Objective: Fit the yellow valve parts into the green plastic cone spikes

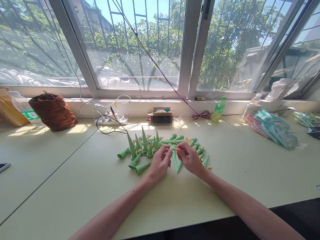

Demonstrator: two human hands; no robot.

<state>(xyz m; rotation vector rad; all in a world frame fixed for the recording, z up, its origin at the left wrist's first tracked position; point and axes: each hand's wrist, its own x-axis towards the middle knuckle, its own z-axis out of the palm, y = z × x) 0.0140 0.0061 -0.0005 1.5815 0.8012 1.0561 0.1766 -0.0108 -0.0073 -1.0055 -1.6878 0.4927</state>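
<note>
My left hand (160, 163) is closed on a green plastic plant watering spike (174, 160), holding it near its wide top with the point downward. Opposite it, my right hand (192, 160) pinches at the spike's upper side, where a small yellow valve (176, 151) shows between the fingertips. The fingers partly cover both pieces. Around the hands lie many more spikes; on the left some stand upright, such as a tall green spike (144, 140), while others lie flat, like the green spike (143, 168). Small yellow valves (209, 167) are scattered among them.
A power strip (110, 120) with cables and a small cardboard box (162, 110) are along the window side. At the left stand a brown bag (53, 111) and a plastic bottle (32, 113). A green bottle (219, 110) and plastic-wrapped packets (275, 128) are to the right.
</note>
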